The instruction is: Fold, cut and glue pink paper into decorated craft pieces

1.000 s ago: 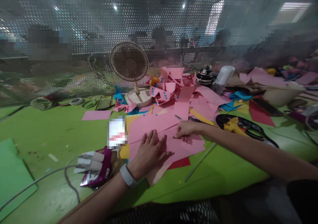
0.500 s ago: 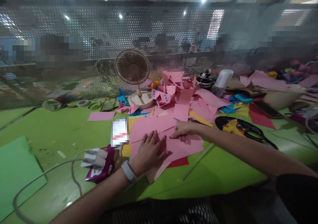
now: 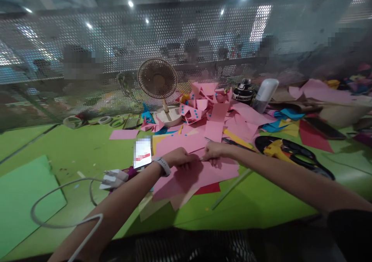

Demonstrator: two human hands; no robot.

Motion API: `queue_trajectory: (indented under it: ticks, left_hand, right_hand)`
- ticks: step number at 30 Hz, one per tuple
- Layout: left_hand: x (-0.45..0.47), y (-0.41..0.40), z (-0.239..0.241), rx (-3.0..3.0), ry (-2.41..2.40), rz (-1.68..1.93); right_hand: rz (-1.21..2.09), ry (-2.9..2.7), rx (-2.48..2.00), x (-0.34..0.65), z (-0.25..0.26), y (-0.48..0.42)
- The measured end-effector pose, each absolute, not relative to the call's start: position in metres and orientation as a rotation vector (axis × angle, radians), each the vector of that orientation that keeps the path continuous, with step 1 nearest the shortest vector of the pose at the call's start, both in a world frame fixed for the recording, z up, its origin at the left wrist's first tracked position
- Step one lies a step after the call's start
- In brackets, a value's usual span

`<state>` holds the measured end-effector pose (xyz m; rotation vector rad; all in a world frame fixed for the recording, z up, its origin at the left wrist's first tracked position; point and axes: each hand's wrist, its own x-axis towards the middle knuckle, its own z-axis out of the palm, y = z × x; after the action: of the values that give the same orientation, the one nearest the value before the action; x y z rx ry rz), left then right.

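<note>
Green worktop (image 3: pixel 261 200), littered with cut paper and backed by a perforated metal screen (image 3: pixel 116 53); items listed from the near edge outward.

1. White cable (image 3: pixel 58 225), looped below the left forearm, running to white chargers (image 3: pixel 112 177) just left of that wrist.
2. Green sheet (image 3: pixel 26 196), flat, well to the left of both hands.
3. Pink paper sheet (image 3: pixel 200 173), the piece being worked: it lies directly under and before the two hands, on top of other pink sheets and a red one. Its near edge looks raised off the stack.
4. Left hand (image 3: pixel 180 157), white band on the wrist, fingers curled together and pinching the far edge of the pink sheet. Forearm comes in low from the near left.
5. Right hand (image 3: pixel 213 151), fingers closed on the same edge, almost touching the left hand. Arm stretched long from the near right.
6. Step, by my judgement: a fold or crease being started at the far edge. The next move would call for both pinches to keep the edge aligned while it is drawn over and pressed flat.
7. Phone (image 3: pixel 143 153), just left of the left hand.
8. Black-handled scissors (image 3: pixel 293 157) with a yellow piece on them, to the right of the right arm.
9. Heap of pink folded pieces (image 3: pixel 209 99), some with blue dots, beyond the hands.
10. Small desk fan (image 3: pixel 158 82), beyond and left of the heap.
11. Tape rolls (image 3: pixel 104 120), far left along the screen.
</note>
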<state>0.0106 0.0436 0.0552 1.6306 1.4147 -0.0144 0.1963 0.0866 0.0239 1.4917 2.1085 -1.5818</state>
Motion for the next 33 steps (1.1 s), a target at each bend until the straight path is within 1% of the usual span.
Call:
queue_trajectory:
  ticks: [5,13,17,19,23,25,28,33]
  left_hand:
    - [0.008,0.050,0.043,1.640,1.406,-0.097]
    - [0.000,0.051,0.044,1.647,1.422,-0.181]
    - [-0.009,0.041,0.047,1.622,1.366,-0.168]
    - [-0.016,0.031,0.047,1.656,1.341,-0.076]
    - [-0.032,0.011,0.041,2.046,1.543,0.459]
    - [-0.037,0.004,0.032,2.332,1.549,0.609]
    - [-0.040,-0.001,0.015,2.620,1.464,0.484]
    - [-0.041,-0.003,-0.003,2.743,1.497,0.345]
  right_hand:
    - [-1.618,2.099,1.483,0.197,0.022,0.086]
    - [-1.624,2.097,1.455,0.199,0.019,0.089]
    - [-1.632,2.103,1.446,0.200,0.017,0.090]
    - [-1.644,2.096,1.445,0.200,0.015,0.090]
    - [-1.655,2.087,1.457,0.200,0.013,0.091]
    - [-1.646,2.090,1.470,0.200,0.014,0.090]
    - [-1.616,2.107,1.501,0.198,0.017,0.087]
    - [-1.584,2.129,1.508,0.193,0.022,0.071]
